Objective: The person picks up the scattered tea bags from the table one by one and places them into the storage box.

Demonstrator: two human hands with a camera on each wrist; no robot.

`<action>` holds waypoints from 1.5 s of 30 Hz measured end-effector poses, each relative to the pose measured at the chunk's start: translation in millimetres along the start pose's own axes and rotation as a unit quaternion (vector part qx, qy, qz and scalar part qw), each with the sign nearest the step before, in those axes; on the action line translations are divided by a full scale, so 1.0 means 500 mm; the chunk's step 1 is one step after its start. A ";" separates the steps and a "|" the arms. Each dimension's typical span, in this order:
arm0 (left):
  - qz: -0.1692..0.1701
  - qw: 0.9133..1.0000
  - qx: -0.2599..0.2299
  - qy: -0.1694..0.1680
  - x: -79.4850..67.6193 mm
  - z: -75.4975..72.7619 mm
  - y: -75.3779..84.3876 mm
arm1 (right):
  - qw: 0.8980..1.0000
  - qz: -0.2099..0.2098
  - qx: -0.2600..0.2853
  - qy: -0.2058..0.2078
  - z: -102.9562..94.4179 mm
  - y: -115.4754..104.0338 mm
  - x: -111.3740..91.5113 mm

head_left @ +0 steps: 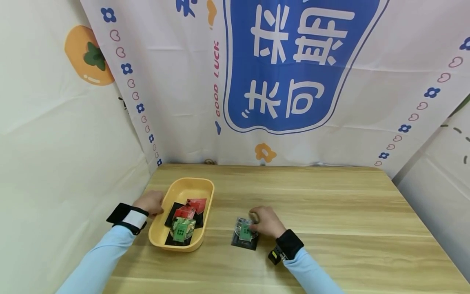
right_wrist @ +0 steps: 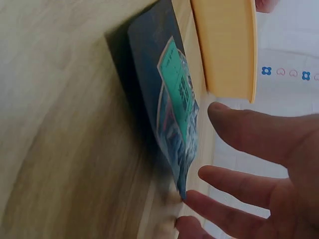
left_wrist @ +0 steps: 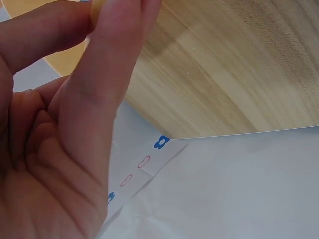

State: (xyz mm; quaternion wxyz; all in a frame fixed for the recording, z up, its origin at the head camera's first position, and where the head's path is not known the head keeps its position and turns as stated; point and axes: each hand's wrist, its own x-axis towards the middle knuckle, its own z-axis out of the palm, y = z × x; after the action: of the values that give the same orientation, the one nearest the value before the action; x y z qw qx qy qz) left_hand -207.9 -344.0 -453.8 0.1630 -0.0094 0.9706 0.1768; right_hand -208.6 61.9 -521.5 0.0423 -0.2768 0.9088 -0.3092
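Observation:
My left hand [head_left: 149, 201] pinches the left rim of a yellow plastic basket [head_left: 187, 182] between thumb and finger; in the left wrist view the thumb hides most of that rim. Inside the basket lie red packets [head_left: 198, 205] and a green-labelled one [head_left: 180, 229] over black ones. To the right of it, a flat black packet with a green label [head_left: 245, 234] is on the table. My right hand [head_left: 267, 221] is over this packet's right side. Seen from the right wrist, the thumb and fingers are spread, one fingertip touching the packet's edge [right_wrist: 167, 94].
The wood-grain table [head_left: 330, 212] extends well to the right of the packet. Behind it hangs a white printed cloth [head_left: 183, 102] with a large blue panel. Pale cloth also covers the left side [head_left: 55, 163], close to my left arm.

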 end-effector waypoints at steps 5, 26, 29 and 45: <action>-0.004 1.000 0.001 -0.004 -0.002 -0.006 0.004 | 1.000 0.027 -0.003 -0.014 -0.001 -0.018 -0.004; 0.003 1.000 0.005 0.008 -0.006 -0.007 0.007 | 0.992 0.067 -0.103 -0.002 0.020 -0.061 0.001; 0.005 1.000 0.007 0.005 -0.006 -0.006 0.009 | 0.993 0.069 -0.091 -0.013 0.016 -0.058 0.002; 0.002 1.000 -0.005 0.007 -0.010 0.003 0.002 | 0.946 0.126 0.295 -0.047 0.005 0.028 -0.001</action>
State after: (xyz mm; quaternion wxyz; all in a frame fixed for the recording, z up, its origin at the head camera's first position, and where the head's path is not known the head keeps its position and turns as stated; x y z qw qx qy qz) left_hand -202.6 -342.5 -453.2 0.1561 -0.0097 0.9709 0.1815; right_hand -214.3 70.0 -531.8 0.2037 -0.1494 0.8012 -0.5425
